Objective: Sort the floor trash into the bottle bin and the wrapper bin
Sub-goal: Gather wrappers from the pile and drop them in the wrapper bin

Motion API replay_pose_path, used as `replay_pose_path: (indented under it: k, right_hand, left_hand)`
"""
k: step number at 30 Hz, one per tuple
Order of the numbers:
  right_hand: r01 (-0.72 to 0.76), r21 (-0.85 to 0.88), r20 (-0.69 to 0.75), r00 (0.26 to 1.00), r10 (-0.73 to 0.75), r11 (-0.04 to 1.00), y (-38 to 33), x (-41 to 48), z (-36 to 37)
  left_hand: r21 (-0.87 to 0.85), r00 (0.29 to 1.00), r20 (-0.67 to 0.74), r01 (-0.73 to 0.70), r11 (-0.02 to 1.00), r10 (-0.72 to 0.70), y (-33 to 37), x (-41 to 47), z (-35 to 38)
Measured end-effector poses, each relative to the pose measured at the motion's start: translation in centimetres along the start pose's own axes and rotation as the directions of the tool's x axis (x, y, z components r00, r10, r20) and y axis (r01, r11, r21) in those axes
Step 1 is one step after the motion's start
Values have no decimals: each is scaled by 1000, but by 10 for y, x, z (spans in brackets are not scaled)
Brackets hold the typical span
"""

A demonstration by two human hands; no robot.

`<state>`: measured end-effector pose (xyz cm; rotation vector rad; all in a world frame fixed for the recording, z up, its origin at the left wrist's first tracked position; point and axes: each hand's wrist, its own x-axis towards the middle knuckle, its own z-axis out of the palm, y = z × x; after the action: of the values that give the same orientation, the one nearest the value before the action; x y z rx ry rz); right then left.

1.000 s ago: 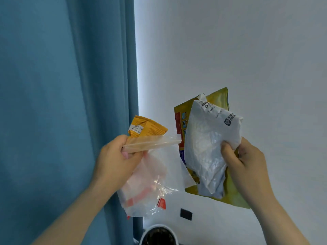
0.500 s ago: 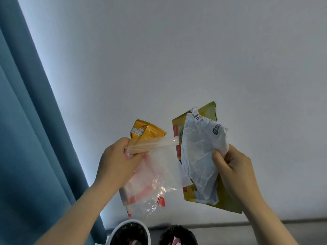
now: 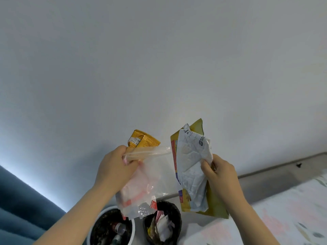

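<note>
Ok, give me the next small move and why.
Probably lower both hands over the black bin and let go. The left hand grips a clear bag and orange wrapper, the right hand a white wrapper and yellow pouch; the black bin already holds wrappers, the white bin bottles.

Soft, dim daylight glows along the curtain point(image 3: 19, 206) edge; wide-angle bending at the borders.

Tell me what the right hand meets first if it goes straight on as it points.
Right hand, gripping the white wrapper, points up-left: probably the clear bag in the left hand, else the wall; depth is unclear.
</note>
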<state>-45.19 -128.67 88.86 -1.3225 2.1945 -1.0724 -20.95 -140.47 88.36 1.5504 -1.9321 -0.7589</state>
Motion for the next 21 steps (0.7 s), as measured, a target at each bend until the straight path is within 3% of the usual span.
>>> replay_pose_path:
  k: [6, 11, 21]
  right_hand:
    - [-117, -54, 48, 992, 120, 992, 75, 40, 33]
    - [-208, -149, 174, 957, 233, 967, 144, 65, 60]
    - [-298, -282, 296, 877, 378, 912, 238, 78, 122]
  left_hand:
    - [85, 990, 95, 95, 992, -103, -34, 22, 70]
    - [207, 957, 169, 199, 958, -236, -64, 30, 138]
    - [432, 886, 260, 248, 867, -383, -158, 22, 239]
